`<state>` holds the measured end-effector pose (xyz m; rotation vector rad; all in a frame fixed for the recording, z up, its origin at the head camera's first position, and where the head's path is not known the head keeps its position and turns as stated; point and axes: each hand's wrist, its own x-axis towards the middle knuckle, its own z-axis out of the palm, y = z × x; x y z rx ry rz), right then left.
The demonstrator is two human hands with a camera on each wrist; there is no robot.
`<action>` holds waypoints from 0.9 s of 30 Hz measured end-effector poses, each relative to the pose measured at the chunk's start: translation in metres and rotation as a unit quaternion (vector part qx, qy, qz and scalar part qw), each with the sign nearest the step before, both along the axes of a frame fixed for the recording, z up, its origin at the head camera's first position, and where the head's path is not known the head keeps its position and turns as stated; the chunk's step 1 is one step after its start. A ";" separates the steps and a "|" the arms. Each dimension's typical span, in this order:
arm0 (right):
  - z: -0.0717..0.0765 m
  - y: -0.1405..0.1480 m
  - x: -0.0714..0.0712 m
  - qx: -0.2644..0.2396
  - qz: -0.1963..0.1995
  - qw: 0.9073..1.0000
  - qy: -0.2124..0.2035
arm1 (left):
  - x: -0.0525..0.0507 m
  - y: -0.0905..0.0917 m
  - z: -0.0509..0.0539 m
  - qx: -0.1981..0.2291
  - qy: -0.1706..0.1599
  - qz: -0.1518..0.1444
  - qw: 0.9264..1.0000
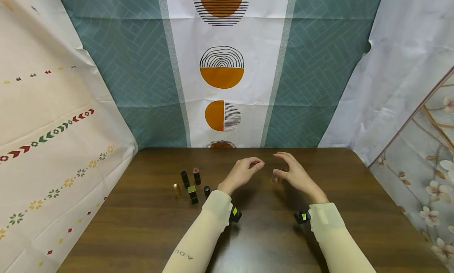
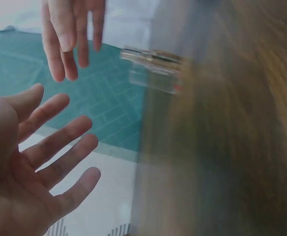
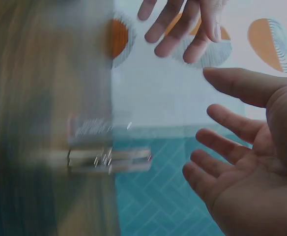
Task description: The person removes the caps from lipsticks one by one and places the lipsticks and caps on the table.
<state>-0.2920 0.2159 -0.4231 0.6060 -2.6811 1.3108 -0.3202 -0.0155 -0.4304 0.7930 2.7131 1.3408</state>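
Note:
My left hand [image 1: 242, 172] is held above the table with its fingers loosely bent and nothing in them. Opposite it, my right hand [image 1: 298, 176] also holds nothing, fingers spread and thumb apart. Beside the right hand's thumb stand two small upright tubes that look like lipsticks. One is a clear tube [image 1: 275, 179]; the other, a shiny gold-toned tube [image 3: 109, 160], is partly hidden by the hand in the head view. Both tubes are blurred in the wrist views. In the left wrist view the left hand [image 2: 45, 162] is seen palm-on, apart from the tubes.
Left of my left arm stand several lipstick-like tubes: a gold one [image 1: 177, 189], a black one [image 1: 185, 179], one with a red patterned top [image 1: 196, 176], a square gold-topped one [image 1: 192, 195] and a dark one [image 1: 207, 191]. The brown wooden table [image 1: 262, 241] ends at a hanging cloth [image 1: 142, 68].

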 end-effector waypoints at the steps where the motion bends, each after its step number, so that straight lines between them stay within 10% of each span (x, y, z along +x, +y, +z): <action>1: 0.001 -0.003 0.001 -0.011 0.007 1.000 -0.003 | 0.002 -0.003 0.002 0.004 -0.003 -0.001 1.000; 27: -0.008 -0.047 0.005 -0.141 0.117 0.976 -0.120 | 0.031 -0.068 0.032 0.040 -0.010 0.021 0.999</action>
